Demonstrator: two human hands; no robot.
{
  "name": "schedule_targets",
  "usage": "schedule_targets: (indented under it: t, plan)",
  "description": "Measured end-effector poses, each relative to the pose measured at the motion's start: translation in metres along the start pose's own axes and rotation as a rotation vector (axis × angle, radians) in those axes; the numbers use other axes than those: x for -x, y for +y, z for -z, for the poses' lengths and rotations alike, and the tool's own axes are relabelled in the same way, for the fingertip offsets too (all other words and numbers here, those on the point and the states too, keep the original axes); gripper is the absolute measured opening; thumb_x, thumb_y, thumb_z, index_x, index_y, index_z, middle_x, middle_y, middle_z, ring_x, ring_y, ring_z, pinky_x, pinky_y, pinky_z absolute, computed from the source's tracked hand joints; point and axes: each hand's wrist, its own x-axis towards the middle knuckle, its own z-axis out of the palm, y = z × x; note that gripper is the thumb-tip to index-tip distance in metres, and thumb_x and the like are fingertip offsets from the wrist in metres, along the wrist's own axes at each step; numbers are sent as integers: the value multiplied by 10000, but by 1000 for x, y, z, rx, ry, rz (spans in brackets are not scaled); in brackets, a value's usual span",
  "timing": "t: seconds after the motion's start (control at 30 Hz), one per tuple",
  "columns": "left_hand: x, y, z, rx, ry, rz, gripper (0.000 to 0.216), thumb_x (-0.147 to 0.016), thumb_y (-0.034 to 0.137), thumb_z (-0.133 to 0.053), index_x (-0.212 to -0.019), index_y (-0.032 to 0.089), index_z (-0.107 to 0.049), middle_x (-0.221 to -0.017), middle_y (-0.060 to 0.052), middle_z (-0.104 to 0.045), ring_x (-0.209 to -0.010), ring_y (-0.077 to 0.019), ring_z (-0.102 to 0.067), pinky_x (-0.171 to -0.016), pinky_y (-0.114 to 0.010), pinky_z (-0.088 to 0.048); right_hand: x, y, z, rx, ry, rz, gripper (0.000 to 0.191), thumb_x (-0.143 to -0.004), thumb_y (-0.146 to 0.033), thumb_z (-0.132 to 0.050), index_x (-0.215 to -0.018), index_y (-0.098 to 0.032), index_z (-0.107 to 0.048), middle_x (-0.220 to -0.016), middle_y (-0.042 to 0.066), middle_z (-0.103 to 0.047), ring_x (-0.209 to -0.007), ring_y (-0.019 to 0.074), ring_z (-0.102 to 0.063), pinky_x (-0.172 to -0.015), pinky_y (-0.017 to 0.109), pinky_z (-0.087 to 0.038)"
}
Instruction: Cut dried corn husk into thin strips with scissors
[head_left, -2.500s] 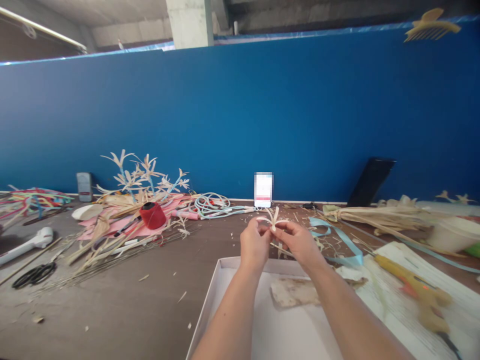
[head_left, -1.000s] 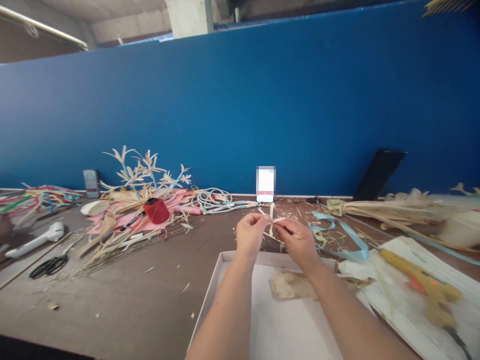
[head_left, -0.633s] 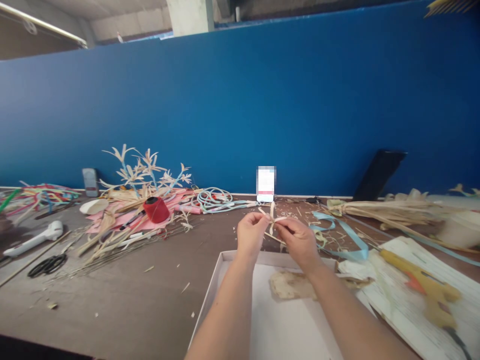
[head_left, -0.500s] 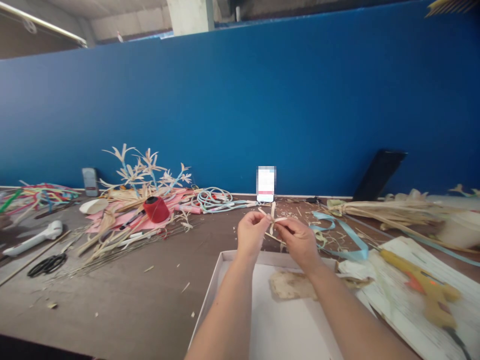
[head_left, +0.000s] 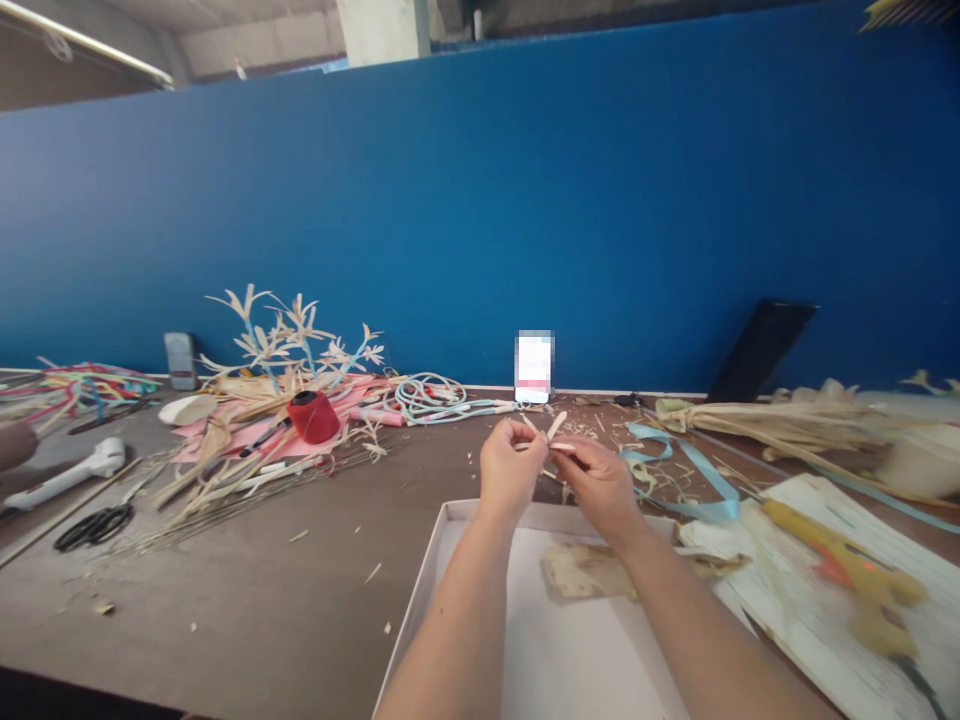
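Note:
Between my fingertips is a small flower of pale dried-leaf strips (head_left: 556, 427), its petals pointing outward. My left hand (head_left: 513, 462) pinches it from the left, thumb and fingers closed. From the right, my right hand (head_left: 598, 480) pinches the same flower near its middle. Both hands are raised above the far edge of a white shallow box (head_left: 457, 515). A flat brownish piece (head_left: 589, 572) lies in the box, partly covered by my right forearm. Finished-looking pale flowers on blue stems (head_left: 274, 335) stand at the left back.
Left are a red thread spool (head_left: 313, 416), black scissors (head_left: 94, 527) and a white tool (head_left: 71, 475). A yellow glue gun (head_left: 847, 570) lies on papers at right, near blue ribbon (head_left: 705, 480). A lit phone (head_left: 533, 368) leans on the blue partition (head_left: 465, 220). Another person's hand (head_left: 15, 443) shows far left.
The flower has turned a little between my fingers, its upright petal now leaning right. My left hand has shifted slightly right. The other person's hand at far left shows more.

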Motion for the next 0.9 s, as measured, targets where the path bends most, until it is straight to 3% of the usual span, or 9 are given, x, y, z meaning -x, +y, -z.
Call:
schedule_targets:
  t: [0.33,0.73,0.9]
  plan:
    - [1,-1,-1,62,-92,-59,92,-689,230,-567,-749,167,-538,-736,-17,-617,-658,-119,-593,-604,-212,-437,0,3,1,73,-1,37,146,-775,-312,-559,-824,-237,-674,-927,55,-643,-718,185,-601,-605,308,-500]
    - [0,-5,-2,85,-68,-22,105,-681,234,-588,-748,162,-553,-732,-24,-620,-673,-124,-592,-594,-205,-427,-1,9,1,11,-8,54,137,-766,-300,-582,-821,-226,-683,-907,49,-644,-656,157,-592,-529,269,-502]
    - [-2,-6,-4,242,-67,48,211,-677,269,-613,-844,149,-563,-764,-42,-622,-666,-120,-580,-585,-202,-427,-3,4,3,1,-30,7,148,-767,-314,-579,-822,-234,-690,-874,39,-640,-604,140,-575,-496,257,-495]
